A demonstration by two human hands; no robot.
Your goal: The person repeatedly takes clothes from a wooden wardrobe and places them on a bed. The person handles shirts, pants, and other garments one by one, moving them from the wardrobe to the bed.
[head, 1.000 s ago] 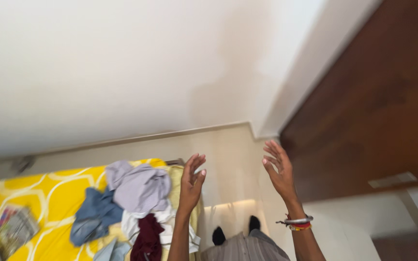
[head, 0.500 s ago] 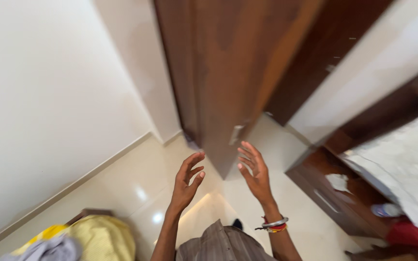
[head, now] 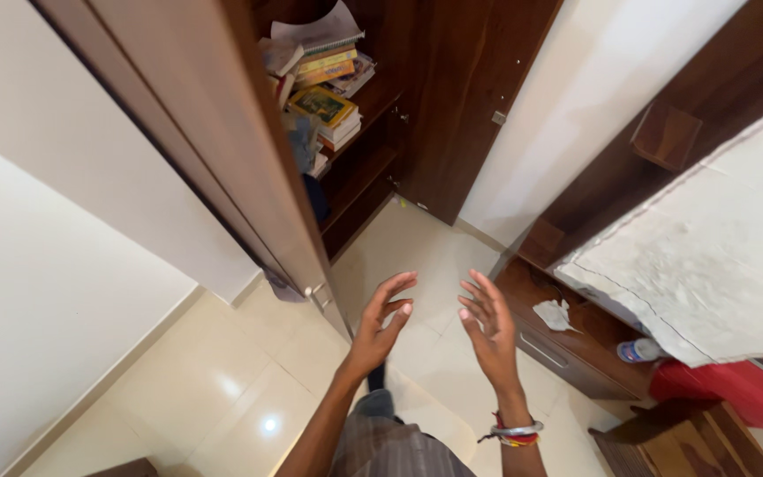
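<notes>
Both hands are raised in front of me, palms facing each other, holding nothing. My left hand (head: 382,320) has its fingers spread and hangs just right of the edge of an open dark wooden cupboard door (head: 222,150). My right hand (head: 489,329) is also spread, with bangles at the wrist. Inside the cupboard, stacked books and papers (head: 321,79) fill the shelves.
A glossy cream tiled floor (head: 214,389) lies below. At right stands a wooden unit with a drawer (head: 567,353), crumpled paper (head: 554,314), a plastic bottle (head: 642,351), red cloth (head: 735,393) and a pale stone-like slab (head: 708,256). A white wall (head: 37,309) is at left.
The view has swung right, away from the yellow bed with clothes, to the open cupboard and the wooden unit. Both hands stay raised, spread and holding nothing.
</notes>
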